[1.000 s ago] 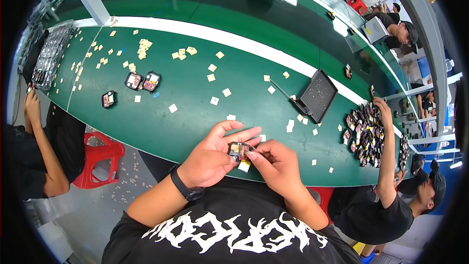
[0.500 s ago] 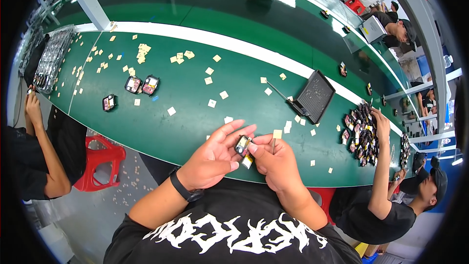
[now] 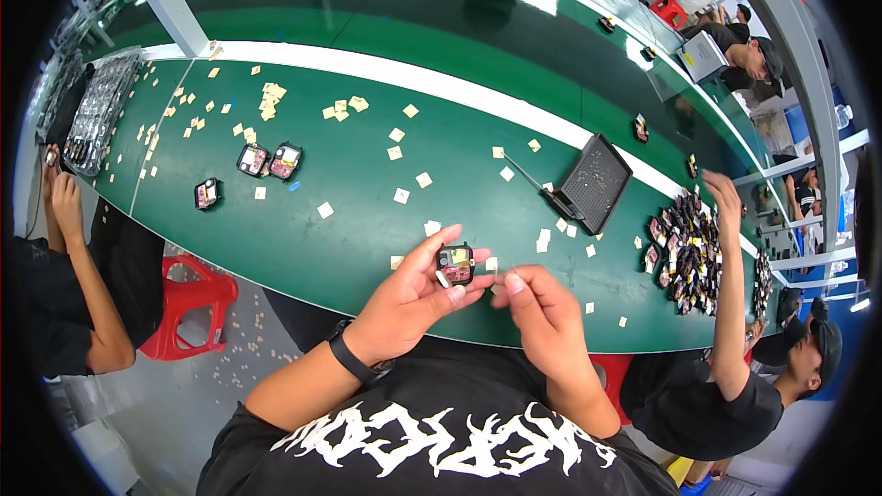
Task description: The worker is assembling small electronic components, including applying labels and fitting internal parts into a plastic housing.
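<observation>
My left hand (image 3: 404, 294), palm up, holds a small black electronic device (image 3: 456, 264) between thumb and fingers. Its inside faces up, showing a yellow patch, pinkish-red parts and a round dark part. Just right of it, my right hand (image 3: 544, 310) has thumb and forefinger pinched on a thin pale piece (image 3: 497, 280), too small to name. Beneath the hands is the green tabletop (image 3: 367, 220). Cream paper squares (image 3: 401, 195) lie scattered beyond them. Three similar devices (image 3: 253, 160) sit farther left.
A black ribbed tray (image 3: 595, 186) lies to the right, near the white rail (image 3: 367, 69). Past it is a heap of black devices (image 3: 680, 257), beside a co-worker's raised arm (image 3: 730, 285). Another co-worker's hands (image 3: 64, 197) are at far left, by plastic-wrapped packs (image 3: 101, 115).
My right hand has drawn slightly right, away from the device. The device is turned to show its inside, in my left hand alone. The co-worker's hand at right has lifted off the heap.
</observation>
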Action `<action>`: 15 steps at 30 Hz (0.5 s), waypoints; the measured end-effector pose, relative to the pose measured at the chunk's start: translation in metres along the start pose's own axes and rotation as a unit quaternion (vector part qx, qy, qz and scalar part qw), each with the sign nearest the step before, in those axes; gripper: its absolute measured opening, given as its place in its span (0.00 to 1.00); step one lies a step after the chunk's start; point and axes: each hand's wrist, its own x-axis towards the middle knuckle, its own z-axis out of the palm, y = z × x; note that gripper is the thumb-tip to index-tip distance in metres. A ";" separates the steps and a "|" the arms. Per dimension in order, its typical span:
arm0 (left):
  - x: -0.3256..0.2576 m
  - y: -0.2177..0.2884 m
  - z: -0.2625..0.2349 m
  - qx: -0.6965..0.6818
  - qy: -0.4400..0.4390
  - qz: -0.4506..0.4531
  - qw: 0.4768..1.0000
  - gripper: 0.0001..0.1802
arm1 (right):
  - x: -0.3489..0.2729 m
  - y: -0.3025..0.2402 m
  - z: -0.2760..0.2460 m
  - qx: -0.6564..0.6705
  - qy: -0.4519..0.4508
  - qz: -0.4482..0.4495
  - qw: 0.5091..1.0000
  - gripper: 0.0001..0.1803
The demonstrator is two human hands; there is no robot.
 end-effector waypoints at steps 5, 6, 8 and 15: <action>0.000 -0.001 0.000 0.015 0.007 -0.004 1.000 0.40 | 0.002 0.008 -0.006 -0.138 0.076 -0.040 0.987 0.14; 0.000 -0.003 -0.001 0.027 0.003 0.007 1.000 0.40 | 0.002 0.009 -0.007 -0.138 0.076 -0.040 0.987 0.14; 0.000 -0.003 -0.001 0.040 -0.002 0.018 0.999 0.41 | 0.002 0.010 -0.008 -0.225 0.085 -0.048 0.969 0.15; -0.002 -0.006 0.003 0.108 0.012 0.024 0.994 0.42 | -0.004 -0.004 0.005 -0.147 0.050 -0.090 0.984 0.07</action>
